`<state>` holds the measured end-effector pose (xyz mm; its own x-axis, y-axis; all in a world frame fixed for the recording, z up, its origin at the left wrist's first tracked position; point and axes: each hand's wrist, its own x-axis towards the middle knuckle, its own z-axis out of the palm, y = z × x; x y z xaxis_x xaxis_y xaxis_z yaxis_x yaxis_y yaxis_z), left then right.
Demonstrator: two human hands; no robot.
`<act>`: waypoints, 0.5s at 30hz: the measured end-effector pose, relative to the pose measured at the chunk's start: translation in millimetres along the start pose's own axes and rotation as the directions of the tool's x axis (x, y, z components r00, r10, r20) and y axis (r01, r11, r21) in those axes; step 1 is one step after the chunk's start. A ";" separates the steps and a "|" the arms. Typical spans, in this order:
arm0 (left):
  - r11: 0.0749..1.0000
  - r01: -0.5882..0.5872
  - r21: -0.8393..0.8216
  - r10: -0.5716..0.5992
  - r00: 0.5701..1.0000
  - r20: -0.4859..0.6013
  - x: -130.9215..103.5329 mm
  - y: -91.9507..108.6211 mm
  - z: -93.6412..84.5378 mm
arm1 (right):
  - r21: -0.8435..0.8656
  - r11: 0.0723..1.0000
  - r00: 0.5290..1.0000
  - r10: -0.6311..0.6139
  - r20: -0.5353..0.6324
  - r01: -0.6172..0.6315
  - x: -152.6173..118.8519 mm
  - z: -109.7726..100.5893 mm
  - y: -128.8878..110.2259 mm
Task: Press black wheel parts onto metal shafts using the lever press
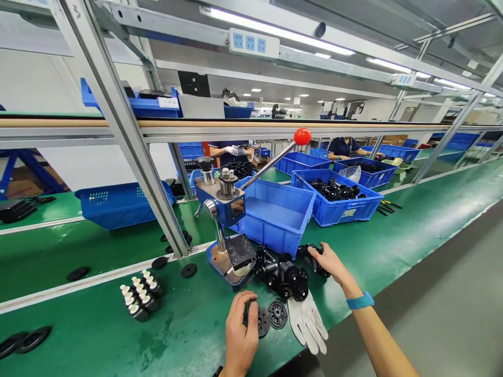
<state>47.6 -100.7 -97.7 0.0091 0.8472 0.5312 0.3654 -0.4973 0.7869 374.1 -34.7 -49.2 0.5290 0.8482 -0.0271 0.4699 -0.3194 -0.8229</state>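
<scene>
My left hand (241, 332) is at the front of the green bench, fingers curved and thumb apart. Beside its thumb lies a black ribbed disc (263, 321), partly covered by the hand, and next to that a second black disc (278, 314). My right hand (329, 261) reaches to a black wheeled part (316, 258) and closes its fingers on it; the fingertips are partly hidden. A pile of black wheeled parts (283, 275) sits between the hands. Under the pile's front edge lies a white glove (308, 323).
A hand press (226, 209) with a red-knobbed lever (302, 136) stands behind the pile. Near it are a blue bin (275, 209) and a filled blue bin (338, 201). White-topped black cylinders (140, 295) stand at left. Two people work across the bench.
</scene>
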 end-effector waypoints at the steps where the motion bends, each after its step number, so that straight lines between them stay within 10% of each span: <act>1: 0.999 0.035 0.003 -0.035 0.999 -0.007 -4.1 -2.8 -5.9 | -0.018 0.999 0.996 -0.037 -0.084 0.036 -1.6 -2.0 -3.6; 5: 0.973 0.229 0.024 -0.228 0.973 -0.036 -23.5 -19.4 -26.2 | -0.134 0.940 0.885 -0.341 -0.317 0.314 -12.1 2.9 -42.1; 8: 0.931 0.363 0.032 -0.360 0.930 -0.073 -36.4 -32.9 -37.5 | -0.457 0.741 0.809 -0.583 -0.075 0.492 -11.3 23.5 -86.0; 15: 0.842 0.539 -0.009 -0.534 0.832 -0.150 -54.7 -44.5 -42.6 | -0.597 0.603 0.849 -0.385 0.363 0.529 33.9 66.7 -129.3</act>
<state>-8.8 -132.9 -148.4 -0.3276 0.9423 0.0687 0.3044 0.0365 0.9518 284.1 63.6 18.5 0.0115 0.9961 0.0874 0.9851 0.0037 -0.1720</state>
